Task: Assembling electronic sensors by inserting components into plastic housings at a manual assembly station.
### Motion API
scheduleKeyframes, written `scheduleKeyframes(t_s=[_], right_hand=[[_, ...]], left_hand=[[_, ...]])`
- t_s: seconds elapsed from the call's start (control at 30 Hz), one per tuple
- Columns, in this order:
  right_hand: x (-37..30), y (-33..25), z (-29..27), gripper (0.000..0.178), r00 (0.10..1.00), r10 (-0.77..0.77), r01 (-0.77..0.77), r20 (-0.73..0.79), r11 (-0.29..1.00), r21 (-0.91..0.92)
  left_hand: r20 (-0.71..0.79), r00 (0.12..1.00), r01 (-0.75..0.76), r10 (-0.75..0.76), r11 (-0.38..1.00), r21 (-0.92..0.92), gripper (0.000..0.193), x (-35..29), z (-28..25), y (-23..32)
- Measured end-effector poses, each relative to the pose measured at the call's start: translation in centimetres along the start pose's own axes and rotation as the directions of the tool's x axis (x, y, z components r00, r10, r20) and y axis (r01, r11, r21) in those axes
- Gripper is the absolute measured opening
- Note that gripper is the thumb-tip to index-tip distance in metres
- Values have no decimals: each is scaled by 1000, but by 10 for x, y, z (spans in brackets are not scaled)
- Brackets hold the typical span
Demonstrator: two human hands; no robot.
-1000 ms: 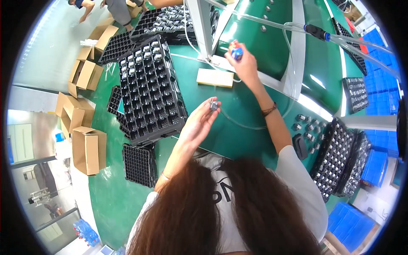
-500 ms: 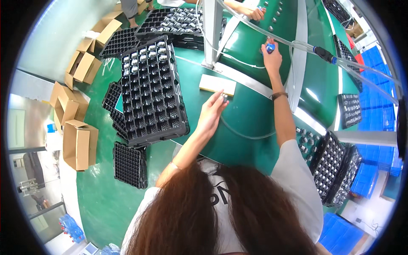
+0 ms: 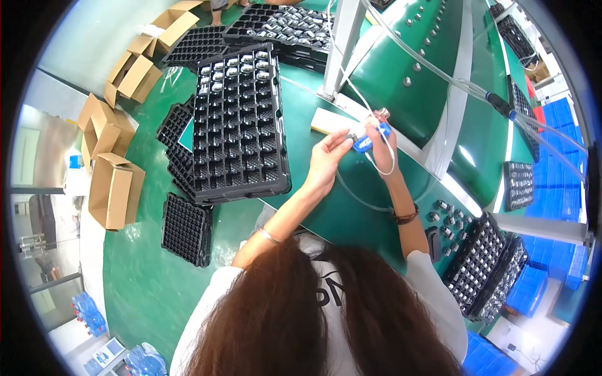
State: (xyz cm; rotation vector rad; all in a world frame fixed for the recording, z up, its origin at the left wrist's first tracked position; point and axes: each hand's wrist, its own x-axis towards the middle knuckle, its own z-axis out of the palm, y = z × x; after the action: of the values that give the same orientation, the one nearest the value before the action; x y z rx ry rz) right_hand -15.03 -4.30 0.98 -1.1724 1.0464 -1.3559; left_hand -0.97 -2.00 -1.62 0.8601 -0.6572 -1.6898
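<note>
A: The left hand (image 3: 327, 161), what do its fingers do?

B: The thumb and fingertips are pinched together on 1 small metal part (image 3: 352, 136), just beside the near right corner of the pale block (image 3: 331, 121).

A: And the right hand (image 3: 382, 153)?

B: Its fingers are curled around 1 blue tool (image 3: 363, 146), to the right of the block and a little nearer to the person. Whether the tool touches the part, I cannot tell. A thin white tube (image 3: 394, 164) loops around by this hand.

A: What is farther from the block?

B: On its left is 1 large black tray (image 3: 235, 150), with shiny pieces in the cells of its far end. Beyond the block stands 1 white post (image 3: 346, 44). Beyond it and to the right, a green belt (image 3: 385, 81) carries small pieces. To the right of the block and nearer to the person, loose metal pieces (image 3: 447, 232) lie beside 2 filled trays (image 3: 475, 263).

A: And at the edges?

B: Far left of the block, cardboard boxes (image 3: 113, 194); far right, blue crates (image 3: 552, 188).
</note>
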Motion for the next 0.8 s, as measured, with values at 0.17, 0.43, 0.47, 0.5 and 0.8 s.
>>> scheduleKeyframes(t_s=[0.17, 0.43, 0.47, 0.5, 0.8], right_hand=[[-12, 3, 14, 13, 999, -26, 27, -35, 999, 19], [-21, 15, 24, 17, 1000, -4, 4, 15, 999, 37], [-22, 16, 25, 18, 1000, -11, 10, 20, 998, 56], [-22, 15, 25, 18, 1000, -9, 8, 24, 998, 56], [7, 6, 31, 23, 982, -187, 146, -24, 836, -529]], left_hand=[[-19, 1000, 2, -2, 999, -38, 38, -9, -4, 5], [-48, 999, -5, -2, 990, -143, 37, -20, -9, 13], [-43, 999, -7, 2, 991, -130, 37, -22, -9, 14], [-47, 999, -10, 4, 991, -132, 37, -21, -10, 15], [-114, 987, -108, 112, 993, 44, 39, -49, 4, 61]])
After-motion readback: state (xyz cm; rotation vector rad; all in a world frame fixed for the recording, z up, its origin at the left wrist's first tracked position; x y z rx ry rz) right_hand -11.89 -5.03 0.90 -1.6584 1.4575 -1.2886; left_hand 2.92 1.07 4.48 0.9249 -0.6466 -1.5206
